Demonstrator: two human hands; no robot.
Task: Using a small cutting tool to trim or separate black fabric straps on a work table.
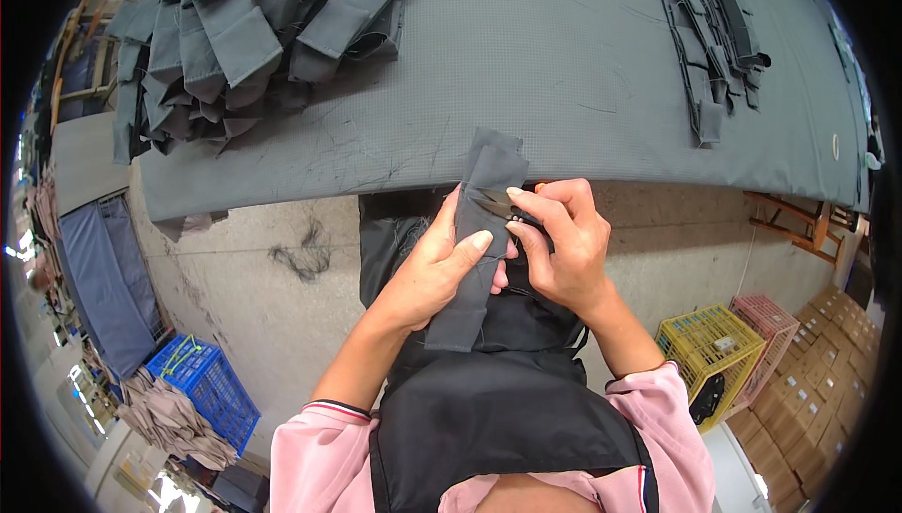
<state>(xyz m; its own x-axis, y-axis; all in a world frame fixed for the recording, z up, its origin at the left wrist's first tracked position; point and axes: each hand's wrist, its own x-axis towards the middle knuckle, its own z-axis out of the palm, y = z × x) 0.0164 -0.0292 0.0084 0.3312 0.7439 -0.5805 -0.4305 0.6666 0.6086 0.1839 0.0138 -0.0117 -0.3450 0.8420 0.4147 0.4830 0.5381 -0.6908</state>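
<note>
A dark grey sewn fabric strip (pixel 460 311) hangs upright in front of me, its top end just over the table's near edge. My left hand (pixel 437 264) grips it at mid-length, thumb on its front and fingers behind. Between the thumb and fingers of my right hand (pixel 568 240) is a small pair of thread snips (pixel 493 203). The blades lie against the strip's upper part, beside a fold. Whether they are cutting a thread, I cannot tell.
A grey-covered table (pixel 526 71) spans the far side. It bears a heap of grey fabric strips (pixel 225 34) at left and a smaller stack (pixel 714 43) at right. Thread scraps (pixel 303 252) lie on the floor. Blue (pixel 207 386) and yellow crates (pixel 709 353) flank me.
</note>
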